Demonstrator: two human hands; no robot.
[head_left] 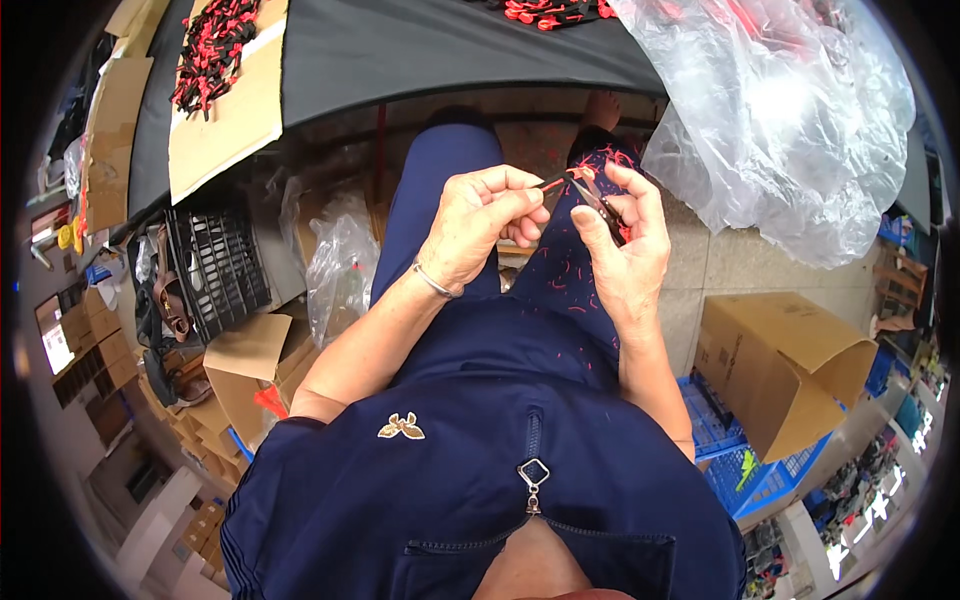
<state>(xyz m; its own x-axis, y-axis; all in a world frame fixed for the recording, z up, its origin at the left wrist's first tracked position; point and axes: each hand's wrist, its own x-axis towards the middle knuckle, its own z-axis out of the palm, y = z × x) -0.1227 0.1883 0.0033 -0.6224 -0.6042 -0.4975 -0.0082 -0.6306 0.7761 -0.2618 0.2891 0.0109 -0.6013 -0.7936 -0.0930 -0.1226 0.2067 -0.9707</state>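
Note:
My left hand (472, 222) pinches a small black cord piece with a red end (553, 183) between thumb and fingertips, above my lap. In my right hand (632, 245) is a small pair of scissors (607, 211), its blades pointing left at the red end of the piece. Thumb and fingers wrap the scissors' dark handles. Whether the blades touch the red end is too small to tell. Short red clippings (570, 268) lie scattered over my dark blue right trouser leg, below the hands.
Ahead, a black-covered table (440, 45) carries a cardboard sheet (225, 150) with a heap of black-and-red pieces (215, 50). A clear plastic bag (780, 130) hangs over its right side. An open cardboard box (785, 350) rests on a blue crate (790, 480); a black crate (215, 265) stands left.

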